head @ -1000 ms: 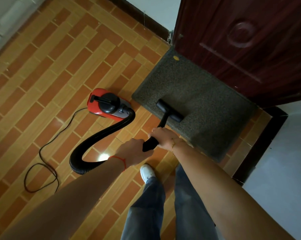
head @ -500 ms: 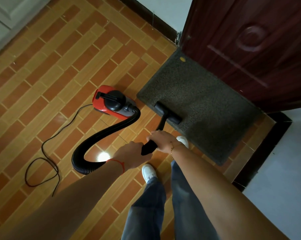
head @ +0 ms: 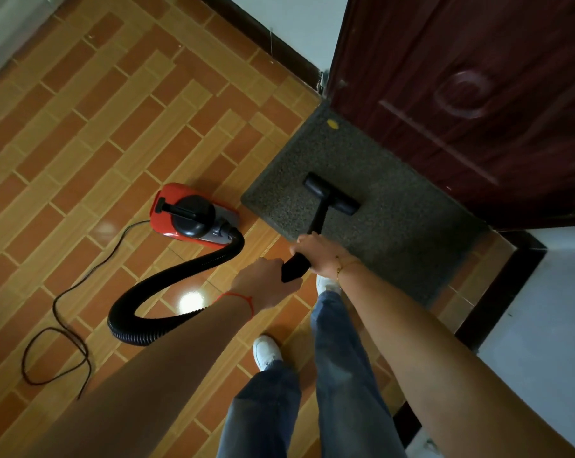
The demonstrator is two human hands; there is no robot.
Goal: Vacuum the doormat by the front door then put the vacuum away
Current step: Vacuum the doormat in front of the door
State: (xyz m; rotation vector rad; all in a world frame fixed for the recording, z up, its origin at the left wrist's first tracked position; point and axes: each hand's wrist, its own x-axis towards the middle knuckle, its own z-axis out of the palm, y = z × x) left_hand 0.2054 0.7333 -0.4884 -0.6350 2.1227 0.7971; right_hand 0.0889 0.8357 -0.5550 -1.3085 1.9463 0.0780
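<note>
Both hands close around the black wand: left hand low at its end, right hand just above. At 9 o'clock of them the hose loops to the red vacuum. At 12 o'clock the nozzle rests on the doormat, beside the door.

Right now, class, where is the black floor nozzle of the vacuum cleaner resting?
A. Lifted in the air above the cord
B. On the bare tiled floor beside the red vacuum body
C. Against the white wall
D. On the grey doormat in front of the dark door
D: the nozzle lies flat on the doormat near the door, while both hands, left hand and right hand, grip the wand.
</note>
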